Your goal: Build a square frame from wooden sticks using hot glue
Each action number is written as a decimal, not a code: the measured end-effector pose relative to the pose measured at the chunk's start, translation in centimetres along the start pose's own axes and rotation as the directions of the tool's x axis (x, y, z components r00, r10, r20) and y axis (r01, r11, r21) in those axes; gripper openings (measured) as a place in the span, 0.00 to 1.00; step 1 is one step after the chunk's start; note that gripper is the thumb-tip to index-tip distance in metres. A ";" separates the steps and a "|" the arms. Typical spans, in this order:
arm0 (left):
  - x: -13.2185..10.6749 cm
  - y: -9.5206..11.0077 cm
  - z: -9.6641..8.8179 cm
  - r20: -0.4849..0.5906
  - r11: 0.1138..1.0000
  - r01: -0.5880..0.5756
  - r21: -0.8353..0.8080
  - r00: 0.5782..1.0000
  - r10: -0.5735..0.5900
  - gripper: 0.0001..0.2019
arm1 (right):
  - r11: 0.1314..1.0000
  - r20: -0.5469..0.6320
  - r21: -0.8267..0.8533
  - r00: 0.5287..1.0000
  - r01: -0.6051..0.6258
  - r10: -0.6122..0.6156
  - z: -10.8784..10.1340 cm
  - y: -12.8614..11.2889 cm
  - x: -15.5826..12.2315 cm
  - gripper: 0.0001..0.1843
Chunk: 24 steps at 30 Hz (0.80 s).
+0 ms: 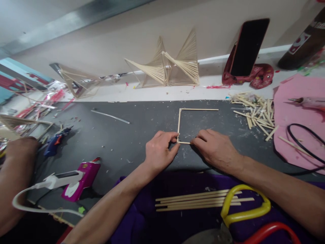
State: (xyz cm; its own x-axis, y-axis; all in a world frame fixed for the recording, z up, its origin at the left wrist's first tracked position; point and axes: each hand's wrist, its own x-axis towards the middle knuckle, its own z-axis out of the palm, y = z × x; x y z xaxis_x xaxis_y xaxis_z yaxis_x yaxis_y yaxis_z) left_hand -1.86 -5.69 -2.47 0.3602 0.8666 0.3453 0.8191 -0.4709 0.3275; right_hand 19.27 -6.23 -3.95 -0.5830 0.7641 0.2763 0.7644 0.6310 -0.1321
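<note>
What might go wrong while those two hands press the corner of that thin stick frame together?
1. The left hand and right hand pinch only the near corner of the stick frame; its far sticks lie free and might swing out of square.
2. The glue gun lies on the pink sheet, its cable looping close to the right forearm, which might snag it.

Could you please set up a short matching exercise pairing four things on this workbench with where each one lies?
Things:
1. stick frame
2. phone
3. pile of cut sticks
4. bundle of long sticks

Places:
A. on the purple cloth, nearest the camera
B. propped up against the wall
C. pinched at its near corner by both hands
D. loose beside the pink sheet

Pairs: 1-C, 2-B, 3-D, 4-A
</note>
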 end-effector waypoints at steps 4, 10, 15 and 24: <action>0.0 0.5 0.0 0.012 0.999 0.046 0.011 0.999 -0.046 0.08 | 1.000 0.016 -0.001 1.000 -0.014 0.014 -0.1 -0.1 0.1 0.10; 0.1 0.8 -0.1 0.056 0.988 0.153 0.014 0.987 -0.153 0.10 | 1.000 0.011 0.016 1.000 -0.024 0.024 -0.2 -0.1 0.1 0.09; 0.3 0.8 0.0 0.067 0.980 0.199 -0.021 0.978 -0.197 0.09 | 0.999 0.000 0.046 1.000 -0.027 0.027 0.0 -0.1 0.1 0.09; 0.4 0.9 0.1 0.088 0.969 0.241 -0.059 0.968 -0.235 0.08 | 0.998 0.011 0.054 0.999 -0.031 0.030 0.3 -0.1 0.2 0.09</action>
State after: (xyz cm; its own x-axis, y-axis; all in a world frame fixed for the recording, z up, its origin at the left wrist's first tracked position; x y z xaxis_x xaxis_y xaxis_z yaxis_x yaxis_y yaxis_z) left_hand -0.91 -5.77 -2.07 0.1956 0.9641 0.1794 0.8537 -0.2574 0.4527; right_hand 18.98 -6.07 -4.20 -0.5624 0.7843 0.2619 0.7661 0.6134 -0.1919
